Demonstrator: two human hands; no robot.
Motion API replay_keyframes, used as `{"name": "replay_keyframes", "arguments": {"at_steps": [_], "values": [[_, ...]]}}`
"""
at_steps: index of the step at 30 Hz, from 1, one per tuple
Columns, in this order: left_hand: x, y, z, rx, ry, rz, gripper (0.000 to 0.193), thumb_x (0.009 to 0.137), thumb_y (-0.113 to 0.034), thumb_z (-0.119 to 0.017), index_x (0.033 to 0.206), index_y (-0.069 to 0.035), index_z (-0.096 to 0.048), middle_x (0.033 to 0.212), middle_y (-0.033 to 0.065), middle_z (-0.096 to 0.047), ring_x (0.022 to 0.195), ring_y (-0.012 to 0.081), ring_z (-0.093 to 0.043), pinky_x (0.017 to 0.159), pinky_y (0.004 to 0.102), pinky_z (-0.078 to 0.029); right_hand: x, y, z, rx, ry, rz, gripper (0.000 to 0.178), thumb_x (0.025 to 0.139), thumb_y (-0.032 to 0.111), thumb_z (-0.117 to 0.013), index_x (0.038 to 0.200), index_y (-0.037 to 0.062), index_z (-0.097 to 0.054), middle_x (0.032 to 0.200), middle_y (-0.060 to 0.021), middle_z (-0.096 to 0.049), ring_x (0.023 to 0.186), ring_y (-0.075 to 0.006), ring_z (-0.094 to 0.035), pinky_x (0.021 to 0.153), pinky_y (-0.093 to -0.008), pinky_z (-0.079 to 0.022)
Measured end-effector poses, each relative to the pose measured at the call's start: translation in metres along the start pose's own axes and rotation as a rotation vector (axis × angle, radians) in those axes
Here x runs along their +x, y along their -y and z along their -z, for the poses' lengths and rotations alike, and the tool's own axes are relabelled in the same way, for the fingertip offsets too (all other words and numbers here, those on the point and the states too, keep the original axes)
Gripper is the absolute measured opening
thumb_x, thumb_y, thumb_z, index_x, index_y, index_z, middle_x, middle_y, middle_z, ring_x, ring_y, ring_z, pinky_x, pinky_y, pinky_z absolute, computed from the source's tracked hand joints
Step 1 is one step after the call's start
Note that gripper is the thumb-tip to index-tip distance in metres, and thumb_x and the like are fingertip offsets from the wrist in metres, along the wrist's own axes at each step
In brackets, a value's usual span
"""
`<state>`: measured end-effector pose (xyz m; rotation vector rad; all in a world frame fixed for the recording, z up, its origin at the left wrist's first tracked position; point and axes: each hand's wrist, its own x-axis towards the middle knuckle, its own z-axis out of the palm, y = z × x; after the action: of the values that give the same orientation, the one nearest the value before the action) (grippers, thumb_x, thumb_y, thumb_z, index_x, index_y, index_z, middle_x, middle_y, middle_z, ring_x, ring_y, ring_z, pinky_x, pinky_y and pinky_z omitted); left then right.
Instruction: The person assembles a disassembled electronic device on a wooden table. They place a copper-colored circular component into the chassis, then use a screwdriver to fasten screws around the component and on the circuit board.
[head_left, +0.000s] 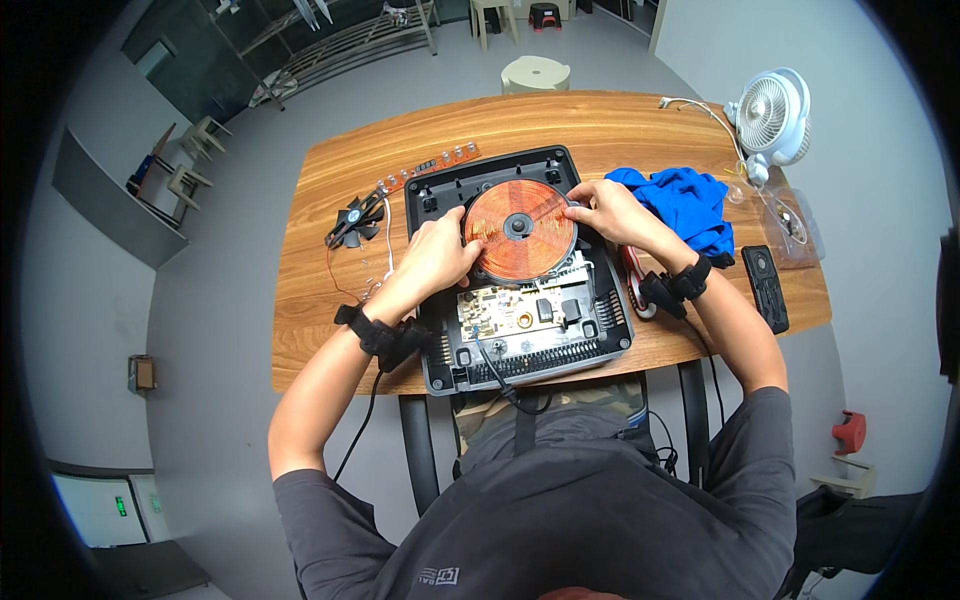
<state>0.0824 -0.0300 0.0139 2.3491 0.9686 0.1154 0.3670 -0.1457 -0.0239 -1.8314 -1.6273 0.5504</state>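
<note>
Head view, from the left: a small black fan [357,222] lies on the wooden table [315,320], near an orange button board [430,167] angled toward the upper middle. The left hand [440,248] has thumb and forefinger closed on the left edge of the copper coil [520,255]; whether its other fingers reach underneath I cannot tell. The coil sits mid-frame, over the upper part of an open black housing [560,368], just above a pale circuit board [510,312]. The right hand [607,212] pinches the coil's upper-right edge, its thumb over the top. Good handling here would likely mean pressing only on the rim, keeping both sides level, moving the two hands together so the windings are neither scraped nor bent, and minding the board and any leads hidden beneath. Farther right lie a blue cloth [690,205] and a black phone-like object [765,288].
</note>
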Motion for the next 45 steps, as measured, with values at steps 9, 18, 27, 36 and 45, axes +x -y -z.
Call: {"name": "replay_keyframes", "arguments": {"at_steps": [9,18,27,36,45], "values": [[-0.002,0.016,-0.004,-0.092,-0.012,0.030,0.072,0.098,-0.023,-0.068,0.153,0.015,-0.041,0.082,0.0170,-0.080,0.086,0.0276,-0.080,0.090,0.0353,-0.059,-0.001,0.002,-0.003,-0.008,-0.001,-0.037,0.038,0.093,0.024,-0.079,0.115,-0.0066,-0.075,0.099,-0.0252,-0.077,0.092,-0.0353,-0.076,0.083,-0.0416,-0.058],[0.002,0.019,-0.002,-0.373,0.136,0.226,0.070,0.106,-0.020,-0.062,0.162,0.007,-0.030,0.116,0.0177,-0.077,0.079,0.0177,-0.079,0.055,0.0260,-0.052,-0.003,-0.002,-0.003,-0.023,-0.018,-0.034,0.040,0.092,0.026,-0.080,0.112,-0.0090,-0.074,0.090,-0.0240,-0.075,0.086,-0.0347,-0.075,0.077,-0.0428,-0.057],[-0.006,0.012,0.005,-0.355,0.148,0.219,0.068,0.107,-0.017,-0.060,0.163,0.006,-0.030,0.121,0.0193,-0.076,0.078,0.0167,-0.079,0.053,0.0236,-0.049,-0.007,0.017,0.010,0.408,0.116,-0.230,0.024,0.102,0.017,-0.072,0.107,-0.0051,-0.065,0.078,-0.0018,-0.068,0.059,-0.0073,-0.063,0.049,-0.0231,-0.044],[-0.008,0.015,0.012,-0.234,0.110,0.163,0.061,0.104,-0.020,-0.064,0.155,0.007,-0.043,0.114,0.0181,-0.079,0.078,0.0167,-0.078,0.066,0.0269,-0.055,-0.010,0.013,0.014,0.720,0.203,-0.342,0.013,0.102,0.017,-0.072,0.100,0.0054,-0.066,0.076,0.0037,-0.059,0.062,-0.0039,-0.052,0.053,-0.0190,-0.037],[-0.012,0.012,0.018,-0.171,0.050,0.140,0.057,0.103,-0.028,-0.068,0.146,0.005,-0.054,0.098,0.0128,-0.081,0.071,0.0136,-0.074,0.067,0.0268,-0.056,-0.018,0.008,0.013,0.884,0.287,-0.311,0.012,0.103,0.018,-0.070,0.105,0.0062,-0.068,0.079,0.0079,-0.059,0.063,0.0002,-0.051,0.052,-0.0161,-0.035]]}}
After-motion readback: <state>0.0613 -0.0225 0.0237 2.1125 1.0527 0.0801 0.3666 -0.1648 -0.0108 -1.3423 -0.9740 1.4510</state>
